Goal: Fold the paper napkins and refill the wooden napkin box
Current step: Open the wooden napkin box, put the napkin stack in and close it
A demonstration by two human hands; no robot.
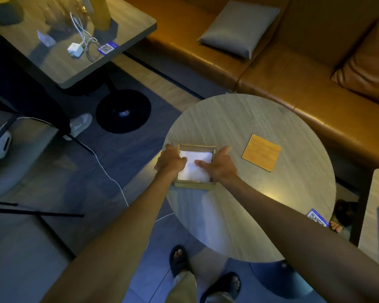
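Observation:
A square wooden napkin box [197, 147] stands at the left side of the round table [239, 119], with white folded napkins [202, 157] lying flat inside it. My left hand [170, 160] rests over the box's left wall, fingers reaching onto the napkins. My right hand [221, 165] lies over the right wall, its fingers pressing flat on the napkin stack. Neither hand grips anything. The box's flat wooden lid [261, 152] lies apart on the table to the right.
A QR code card [317, 217] sits at the table's right edge. A brown leather sofa [293, 79] with a grey cushion [239, 29] runs behind. A square table [64, 60] with charger and cables stands at the upper left. My sandalled feet [179, 259] are below.

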